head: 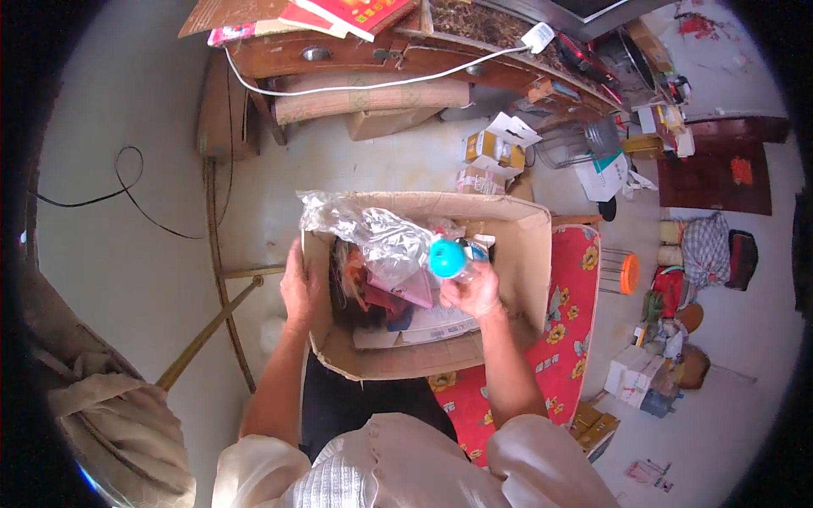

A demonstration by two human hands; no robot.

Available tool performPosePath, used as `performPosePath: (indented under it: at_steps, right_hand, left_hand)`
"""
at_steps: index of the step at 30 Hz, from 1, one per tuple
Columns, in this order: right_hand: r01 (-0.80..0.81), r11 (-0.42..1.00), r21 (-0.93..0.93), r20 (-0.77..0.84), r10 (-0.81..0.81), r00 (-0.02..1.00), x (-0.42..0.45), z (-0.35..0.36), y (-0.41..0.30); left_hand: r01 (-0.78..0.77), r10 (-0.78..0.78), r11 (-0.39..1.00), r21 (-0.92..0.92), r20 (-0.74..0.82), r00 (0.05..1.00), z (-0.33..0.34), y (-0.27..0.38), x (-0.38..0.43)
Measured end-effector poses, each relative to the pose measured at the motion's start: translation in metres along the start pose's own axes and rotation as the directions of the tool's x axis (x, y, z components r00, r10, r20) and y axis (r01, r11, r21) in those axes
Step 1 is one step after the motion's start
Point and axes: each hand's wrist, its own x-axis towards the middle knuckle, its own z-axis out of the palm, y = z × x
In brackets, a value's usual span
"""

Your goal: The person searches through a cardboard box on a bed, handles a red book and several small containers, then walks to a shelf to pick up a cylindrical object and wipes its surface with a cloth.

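An open cardboard box (444, 365) stands in front of me with mixed things inside. My left hand (300, 286) rests against the box's left wall, its fingers near the rim. Over the box's right half, my right hand (473, 289) grips a clear bottle with a round turquoise cap (448, 258). Crumpled clear plastic wrap (375, 235) spreads from the back left corner to the bottle; whether the two touch I cannot tell. Below the wrap lie a pink packet (409, 287), some red and dark items and a flat white printed carton (432, 322).
Behind the box stands a wooden desk with drawers (343, 56), crossed by a white cable (381, 81). A red floral mat (565, 317) lies at the right, beside an orange-topped stool (629, 274). Small open cartons (492, 152) sit on the floor beyond the box. A wooden pole (209, 333) leans at the left.
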Motion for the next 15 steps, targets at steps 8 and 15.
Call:
performPosePath:
  at_steps: [8,15]
  right_hand:
    - [0.384,0.622,-0.683,-0.128,-0.619,0.775,-0.012,0.040,-0.010]
    - [0.393,0.518,-0.760,-0.135,-0.716,0.684,0.017,0.057,-0.048]
  left_hand:
    - [0.043,-0.052,0.994,0.097,0.088,0.995,0.003,-0.001,0.002]
    - [0.121,-0.129,0.990,0.067,0.143,0.981,0.005,0.002,0.001]
